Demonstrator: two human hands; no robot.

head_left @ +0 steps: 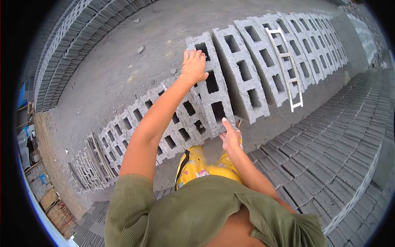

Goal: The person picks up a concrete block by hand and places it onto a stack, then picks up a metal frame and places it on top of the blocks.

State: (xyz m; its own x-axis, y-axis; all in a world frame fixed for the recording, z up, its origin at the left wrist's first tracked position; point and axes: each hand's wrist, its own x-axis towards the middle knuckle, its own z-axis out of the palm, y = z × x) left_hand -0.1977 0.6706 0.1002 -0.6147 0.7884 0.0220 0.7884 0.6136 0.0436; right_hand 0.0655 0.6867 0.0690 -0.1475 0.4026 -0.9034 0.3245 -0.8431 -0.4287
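Observation:
A grey hollow concrete block (212, 82) with three rectangular holes stands at the end of a row, between my two hands. At its far end, my left hand (194, 66) is closed over the edge, fingers near the first hole and thumb spread toward the middle. Around the near end is my right hand (231, 136), with the thumb on top and the other fingers partly hidden against the side. The block looks tilted a little from its right-hand neighbour (238, 70), and a dark gap separates the two.
More hollow blocks (296, 45) run to the right, with a pale ladder-shaped frame (286, 68) lying across them. Lower blocks (164, 123) line up on the left. Stacked grey bricks (321, 144) fill the right side; another stack (78, 45) curves along the upper left. Bare ground (123, 61) lies beyond.

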